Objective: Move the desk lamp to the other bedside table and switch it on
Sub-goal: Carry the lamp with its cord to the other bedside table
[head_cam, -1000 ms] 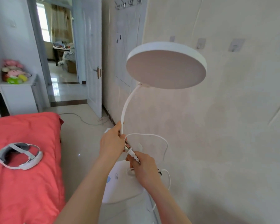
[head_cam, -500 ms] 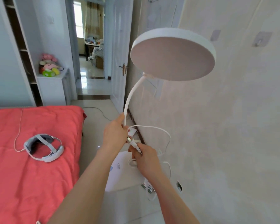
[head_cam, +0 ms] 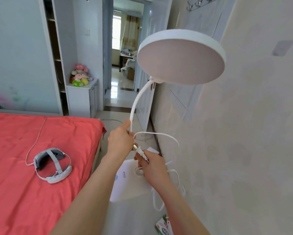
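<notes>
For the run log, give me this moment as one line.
left hand: grips lamp neck | right hand: holds plug, cord looped | lamp: carried, unlit | location: beside bed

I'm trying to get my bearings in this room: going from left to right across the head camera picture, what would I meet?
Headset on the red bed → stuffed toys on the white cabinet → left hand gripping the lamp neck → right hand holding the plug → round lamp head → beige wall.
</notes>
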Motion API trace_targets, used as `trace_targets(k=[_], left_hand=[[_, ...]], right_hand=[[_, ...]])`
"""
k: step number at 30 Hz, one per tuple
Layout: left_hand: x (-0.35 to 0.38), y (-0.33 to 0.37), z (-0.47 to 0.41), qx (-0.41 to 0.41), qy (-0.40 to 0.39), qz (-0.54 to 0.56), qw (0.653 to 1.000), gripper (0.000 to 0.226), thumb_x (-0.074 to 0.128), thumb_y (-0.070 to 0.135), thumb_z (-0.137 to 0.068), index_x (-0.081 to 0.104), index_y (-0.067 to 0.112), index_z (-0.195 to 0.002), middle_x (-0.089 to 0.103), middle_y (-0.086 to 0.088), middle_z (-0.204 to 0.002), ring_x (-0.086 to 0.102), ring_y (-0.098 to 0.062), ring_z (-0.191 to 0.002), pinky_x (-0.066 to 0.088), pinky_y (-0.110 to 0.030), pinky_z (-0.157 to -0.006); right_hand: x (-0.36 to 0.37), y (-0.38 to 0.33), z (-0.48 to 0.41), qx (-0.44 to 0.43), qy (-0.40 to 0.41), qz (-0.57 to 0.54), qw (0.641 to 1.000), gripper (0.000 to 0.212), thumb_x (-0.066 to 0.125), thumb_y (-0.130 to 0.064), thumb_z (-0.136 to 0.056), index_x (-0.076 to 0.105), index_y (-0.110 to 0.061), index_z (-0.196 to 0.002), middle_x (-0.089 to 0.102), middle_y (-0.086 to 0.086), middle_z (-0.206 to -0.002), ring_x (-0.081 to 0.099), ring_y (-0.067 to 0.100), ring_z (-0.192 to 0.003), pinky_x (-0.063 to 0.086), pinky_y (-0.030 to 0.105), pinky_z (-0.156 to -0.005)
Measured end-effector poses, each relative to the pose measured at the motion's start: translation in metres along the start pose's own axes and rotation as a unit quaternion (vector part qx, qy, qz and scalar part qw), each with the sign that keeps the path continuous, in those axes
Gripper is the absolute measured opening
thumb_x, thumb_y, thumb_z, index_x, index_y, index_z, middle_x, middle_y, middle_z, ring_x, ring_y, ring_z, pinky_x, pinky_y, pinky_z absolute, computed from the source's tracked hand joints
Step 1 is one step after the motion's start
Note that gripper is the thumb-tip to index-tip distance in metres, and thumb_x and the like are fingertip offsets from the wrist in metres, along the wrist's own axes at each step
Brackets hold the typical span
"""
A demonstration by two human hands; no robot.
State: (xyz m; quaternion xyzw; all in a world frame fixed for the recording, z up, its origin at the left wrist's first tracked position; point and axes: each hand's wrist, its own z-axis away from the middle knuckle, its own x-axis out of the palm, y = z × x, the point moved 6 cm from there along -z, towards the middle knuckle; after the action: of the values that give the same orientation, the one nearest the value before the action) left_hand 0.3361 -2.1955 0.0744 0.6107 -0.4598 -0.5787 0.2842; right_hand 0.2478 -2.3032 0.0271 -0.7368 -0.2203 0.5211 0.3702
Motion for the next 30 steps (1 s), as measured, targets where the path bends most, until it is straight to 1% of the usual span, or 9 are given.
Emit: trace_targets(k=[2, 5, 7, 11, 14, 17, 22, 25, 30], left_hand=[[0.007, 0.001, -0.017, -0.004, 0.013, -0.006, 1.0, 0.031, 0.052, 0.003, -0.094, 0.057, 0.021, -0.119, 0.068, -0.013, -0.086, 0.073, -0.031, -0.069, 0.063, -0.044, -0.065], [0.016, 0.0, -0.042, -0.01, 0.027, -0.013, 1.0, 0.039, 0.052, 0.004, -0.094, 0.055, 0.024, -0.127, 0.069, -0.014, -0.088, 0.073, -0.032, -0.073, 0.062, -0.045, -0.07], [0.019, -0.002, -0.06, -0.011, 0.033, -0.019, 0.999, 0.037, 0.052, 0.004, -0.094, 0.056, 0.021, -0.126, 0.07, -0.012, -0.086, 0.073, -0.029, -0.068, 0.062, -0.043, -0.067], [0.022, -0.013, -0.098, -0.02, 0.049, -0.026, 0.998, 0.039, 0.054, 0.004, -0.093, 0.056, 0.022, -0.127, 0.066, -0.006, -0.079, 0.072, -0.024, -0.064, 0.063, -0.039, -0.062], [0.023, -0.02, -0.132, -0.017, 0.051, -0.037, 0.998, 0.031, 0.054, 0.004, -0.093, 0.06, 0.021, -0.118, 0.067, -0.004, -0.075, 0.072, -0.023, -0.062, 0.063, -0.038, -0.06], [0.021, -0.026, -0.169, -0.012, 0.046, -0.04, 0.998, 0.025, 0.053, 0.004, -0.093, 0.06, 0.019, -0.111, 0.069, -0.009, -0.078, 0.073, -0.025, -0.063, 0.063, -0.04, -0.059], [0.006, -0.036, -0.241, -0.006, 0.034, -0.042, 0.999, 0.029, 0.054, 0.005, -0.093, 0.057, 0.021, -0.117, 0.069, -0.014, -0.086, 0.072, -0.033, -0.075, 0.062, -0.046, -0.07], [-0.006, -0.043, -0.286, 0.013, 0.029, -0.062, 0.998, 0.023, 0.053, 0.005, -0.093, 0.056, 0.017, -0.113, 0.068, -0.012, -0.082, 0.072, -0.032, -0.074, 0.061, -0.047, -0.07], [-0.022, -0.056, -0.345, 0.036, 0.032, -0.089, 0.995, 0.028, 0.053, 0.005, -0.093, 0.056, 0.018, -0.118, 0.067, -0.006, -0.077, 0.071, -0.027, -0.07, 0.061, -0.041, -0.064]], right_hand=[[-0.002, 0.005, -0.021, -0.011, -0.01, 0.003, 1.0, 0.024, 0.051, -0.028, -0.096, 0.068, -0.018, -0.082, 0.056, -0.011, -0.06, 0.052, -0.005, -0.053, 0.038, 0.007, -0.055], [-0.002, 0.015, -0.051, -0.015, -0.026, -0.001, 1.0, 0.024, 0.051, -0.029, -0.096, 0.068, -0.019, -0.082, 0.057, -0.009, -0.061, 0.052, -0.002, -0.055, 0.037, 0.011, -0.056], [0.002, 0.02, -0.072, -0.014, -0.038, -0.009, 0.999, 0.024, 0.05, -0.029, -0.096, 0.067, -0.019, -0.082, 0.059, -0.008, -0.065, 0.052, 0.0, -0.056, 0.037, 0.014, -0.056], [0.014, 0.024, -0.11, -0.02, -0.053, -0.016, 0.998, 0.025, 0.051, -0.029, -0.096, 0.068, -0.017, -0.083, 0.059, -0.008, -0.065, 0.052, 0.0, -0.055, 0.038, 0.013, -0.056], [0.024, 0.025, -0.144, -0.024, -0.052, -0.02, 0.998, 0.025, 0.051, -0.029, -0.096, 0.068, -0.017, -0.082, 0.059, -0.007, -0.065, 0.052, 0.003, -0.056, 0.038, 0.015, -0.056], [0.037, 0.024, -0.18, -0.02, -0.05, -0.017, 0.998, 0.024, 0.051, -0.028, -0.096, 0.068, -0.018, -0.081, 0.059, -0.007, -0.066, 0.053, 0.006, -0.058, 0.038, 0.015, -0.056], [0.064, 0.009, -0.247, -0.022, -0.043, -0.028, 0.998, 0.024, 0.051, -0.028, -0.096, 0.063, -0.025, -0.076, 0.057, -0.008, -0.063, 0.052, 0.002, -0.055, 0.036, 0.011, -0.054], [0.082, -0.003, -0.289, -0.024, -0.031, -0.03, 0.999, 0.024, 0.051, -0.027, -0.096, 0.064, -0.025, -0.076, 0.057, -0.008, -0.062, 0.051, 0.001, -0.053, 0.038, 0.009, -0.054], [0.11, -0.014, -0.342, -0.016, -0.022, -0.023, 0.999, 0.023, 0.051, -0.027, -0.096, 0.067, -0.021, -0.08, 0.058, -0.008, -0.066, 0.051, 0.0, -0.054, 0.035, 0.01, -0.052]])
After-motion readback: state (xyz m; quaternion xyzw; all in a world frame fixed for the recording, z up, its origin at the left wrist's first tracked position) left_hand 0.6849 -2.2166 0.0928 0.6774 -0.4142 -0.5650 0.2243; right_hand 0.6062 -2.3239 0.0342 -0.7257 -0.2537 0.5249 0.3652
